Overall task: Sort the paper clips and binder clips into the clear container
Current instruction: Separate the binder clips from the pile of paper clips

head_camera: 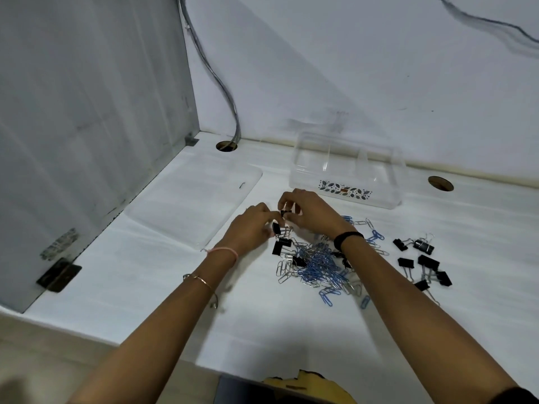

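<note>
Reaching out from the near edge of the white worktop (145, 287), both forearms cross toward the middle. Left wrist carries a thin bangle (204, 279) and a pink thread band (226, 250); right wrist a black band (348, 237). Between the arms, mid-worktop, lies a tangled heap of paper clips (318, 265), blue and silver mixed, with a few strays spilled toward the near edge and toward the right. Several black binder clips (281, 246) sit at the heap's left side, just beside the left hand. A separate scatter of black binder clips (423, 263) lies well apart toward the right edge, handles sticking out at odd angles. Beyond the heap the two hands meet: left hand (253, 225) with fingers curled together at a small black binder clip (284, 212), right hand (309, 209) pinched on the same clip from the other side; which hand bears it, cannot tell. Left of the hands, a flat clear lid (192, 199) lies on the worktop, toward the left edge. Farther back, near the far edge, the clear container (347, 170) stands upright with a leaf-pattern label on its near wall; nothing visible inside. Two round cable holes sit along the far edge, a grey cable (221, 83) dropping into the left one (226, 146) at the far-left corner, the other (440, 183) to the container's right.
</note>
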